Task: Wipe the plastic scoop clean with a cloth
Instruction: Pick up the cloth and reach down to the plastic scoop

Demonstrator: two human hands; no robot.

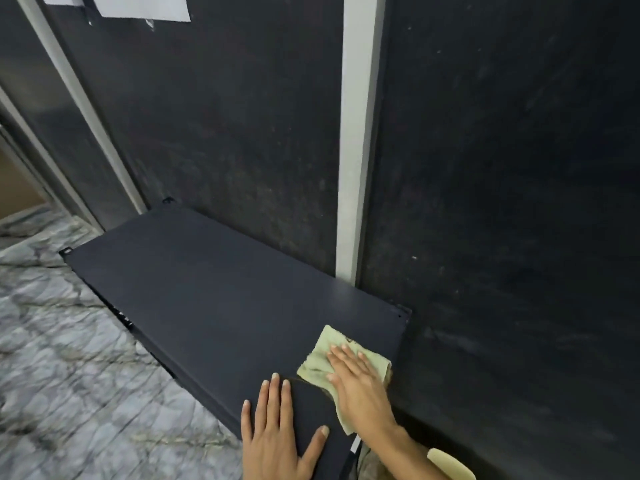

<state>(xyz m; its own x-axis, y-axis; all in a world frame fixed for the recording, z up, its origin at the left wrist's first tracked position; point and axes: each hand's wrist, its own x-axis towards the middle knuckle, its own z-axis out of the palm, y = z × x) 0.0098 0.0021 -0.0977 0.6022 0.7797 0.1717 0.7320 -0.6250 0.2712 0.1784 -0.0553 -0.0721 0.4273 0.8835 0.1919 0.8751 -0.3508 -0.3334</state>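
Hands, two, both flat and open: left hand (277,434) on shelf (207,289); right hand (356,382) pressed one cloth (332,358) (at 1 o'clock from the left).

A dark, scuffed wall (221,116) fills the far side, crossed by a pale upright strip (356,140). A dark flat shelf (207,299) lies near, above grey marbled floor (69,358) at left.
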